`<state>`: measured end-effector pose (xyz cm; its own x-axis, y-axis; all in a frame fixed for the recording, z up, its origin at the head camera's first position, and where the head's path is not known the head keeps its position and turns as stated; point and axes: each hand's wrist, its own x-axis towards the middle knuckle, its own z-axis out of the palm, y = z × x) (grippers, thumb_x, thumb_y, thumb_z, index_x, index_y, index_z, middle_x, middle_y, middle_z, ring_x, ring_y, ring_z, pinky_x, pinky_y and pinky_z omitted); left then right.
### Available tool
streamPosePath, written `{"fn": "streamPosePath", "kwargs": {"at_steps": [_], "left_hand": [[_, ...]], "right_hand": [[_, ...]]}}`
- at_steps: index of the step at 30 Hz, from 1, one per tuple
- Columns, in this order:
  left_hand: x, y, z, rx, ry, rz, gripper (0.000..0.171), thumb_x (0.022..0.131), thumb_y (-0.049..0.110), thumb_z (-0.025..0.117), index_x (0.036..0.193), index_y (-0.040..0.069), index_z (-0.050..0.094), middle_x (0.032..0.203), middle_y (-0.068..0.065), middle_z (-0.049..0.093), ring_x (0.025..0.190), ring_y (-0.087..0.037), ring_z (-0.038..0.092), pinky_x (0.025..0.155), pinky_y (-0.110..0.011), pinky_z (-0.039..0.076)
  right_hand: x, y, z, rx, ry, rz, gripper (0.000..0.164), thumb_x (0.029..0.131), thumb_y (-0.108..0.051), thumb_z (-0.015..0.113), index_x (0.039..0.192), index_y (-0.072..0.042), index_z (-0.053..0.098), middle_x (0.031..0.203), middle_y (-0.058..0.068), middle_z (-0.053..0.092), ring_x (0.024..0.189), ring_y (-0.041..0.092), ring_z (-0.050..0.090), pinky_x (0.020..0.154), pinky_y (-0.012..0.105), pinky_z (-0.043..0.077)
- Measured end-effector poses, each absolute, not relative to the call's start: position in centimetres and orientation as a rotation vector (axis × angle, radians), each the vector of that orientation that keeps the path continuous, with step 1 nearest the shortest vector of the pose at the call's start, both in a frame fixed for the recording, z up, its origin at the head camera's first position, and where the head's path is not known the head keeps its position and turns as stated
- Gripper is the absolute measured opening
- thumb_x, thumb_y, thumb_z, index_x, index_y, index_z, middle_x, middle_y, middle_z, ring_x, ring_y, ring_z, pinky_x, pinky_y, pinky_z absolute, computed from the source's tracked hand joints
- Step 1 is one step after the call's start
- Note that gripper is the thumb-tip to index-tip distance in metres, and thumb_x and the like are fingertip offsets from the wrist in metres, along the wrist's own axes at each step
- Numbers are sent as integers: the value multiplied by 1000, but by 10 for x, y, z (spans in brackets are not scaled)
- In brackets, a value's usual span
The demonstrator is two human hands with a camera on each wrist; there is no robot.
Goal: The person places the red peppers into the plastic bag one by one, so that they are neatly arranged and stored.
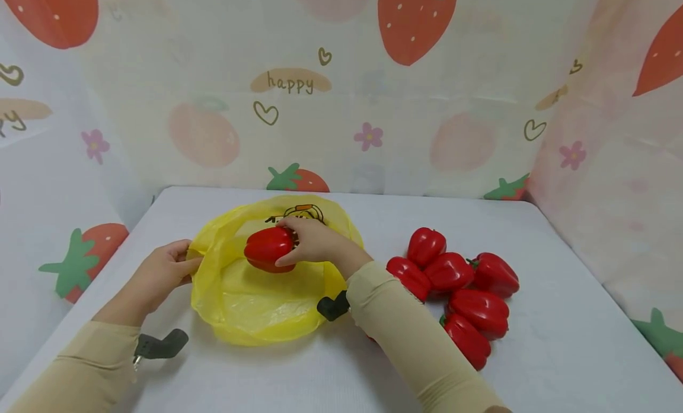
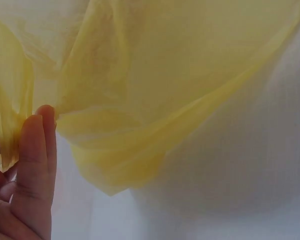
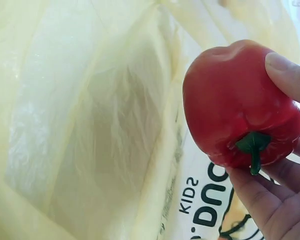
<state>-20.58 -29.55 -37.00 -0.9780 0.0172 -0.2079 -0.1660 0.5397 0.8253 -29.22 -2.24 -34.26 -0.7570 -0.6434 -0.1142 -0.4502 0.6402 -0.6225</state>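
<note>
A yellow plastic bag (image 1: 256,309) lies spread on the white table with its mouth open upward. At its left rim my left hand (image 1: 162,274) pinches the plastic between thumb and fingers; the left wrist view shows the gathered bag edge (image 2: 12,100) there. My right hand (image 1: 315,241) grips a red bell pepper (image 1: 267,249) over the bag's opening. In the right wrist view the pepper (image 3: 235,100) shows its green stem, with thumb on one side and fingers on the other. Dark printing appears on the bag's far inner side.
Several red bell peppers (image 1: 450,272) lie in a cluster on the table (image 1: 560,342) to the right, partly behind my right forearm. A black device (image 1: 160,345) sits at each wrist. Strawberry-print cloth (image 1: 320,134) surrounds the table at the back and sides.
</note>
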Motion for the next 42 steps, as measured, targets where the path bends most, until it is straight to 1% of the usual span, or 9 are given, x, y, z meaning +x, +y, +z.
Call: {"fn": "streamPosePath", "kwargs": {"at_steps": [4, 10, 18, 25, 29, 35, 42], "left_hand": [[-206, -296, -371, -120, 2577, 1430, 60, 89, 44, 53, 132, 4, 41, 126, -16, 49, 102, -27, 52, 88, -36, 49], [-206, -296, -372, -121, 2584, 1429, 60, 89, 45, 53, 133, 5, 41, 127, -15, 49, 102, -26, 52, 89, -35, 48], [-206, -295, -370, -120, 2594, 1428, 56, 90, 42, 53, 130, 4, 43, 125, -16, 51, 100, -26, 52, 88, -34, 49], [-204, -295, -370, -136, 2586, 1425, 58, 89, 42, 54, 132, 5, 42, 126, -15, 51, 100, -26, 53, 88, -34, 48], [-204, -296, -370, -135, 2588, 1423, 57, 90, 42, 54, 131, 5, 42, 126, -15, 51, 100, -26, 53, 88, -34, 48], [-204, -298, -370, -129, 2578, 1430, 57, 90, 41, 53, 132, 4, 42, 126, -17, 50, 100, -26, 53, 86, -33, 49], [-203, -299, -371, -143, 2584, 1420, 58, 90, 42, 54, 133, 5, 41, 127, -15, 50, 100, -25, 53, 88, -34, 48]], "right_hand": [[-296, -30, -347, -850, 2548, -823, 72, 71, -38, 77, 132, -19, 43, 119, -5, 53, 104, 12, 47, 82, 25, 47], [-300, -40, -351, -819, 2553, -807, 71, 70, -40, 77, 131, -23, 44, 121, -6, 51, 105, 14, 46, 83, 29, 47], [-304, -49, -356, -781, 2554, -790, 72, 71, -38, 77, 132, -22, 44, 123, -5, 50, 106, 14, 46, 85, 30, 46], [-305, -54, -360, -758, 2566, -734, 72, 71, -39, 77, 132, -24, 44, 124, -5, 50, 106, 14, 45, 86, 32, 44], [-305, -56, -362, -758, 2566, -725, 71, 71, -38, 77, 132, -23, 44, 126, -4, 50, 107, 15, 45, 87, 31, 44], [-305, -59, -367, -709, 2508, -822, 70, 71, -34, 78, 131, -21, 44, 123, -3, 50, 106, 15, 45, 84, 29, 46], [-306, -62, -372, -652, 2486, -895, 77, 71, -33, 78, 136, -18, 41, 125, -2, 50, 107, 16, 45, 85, 30, 46]]}}
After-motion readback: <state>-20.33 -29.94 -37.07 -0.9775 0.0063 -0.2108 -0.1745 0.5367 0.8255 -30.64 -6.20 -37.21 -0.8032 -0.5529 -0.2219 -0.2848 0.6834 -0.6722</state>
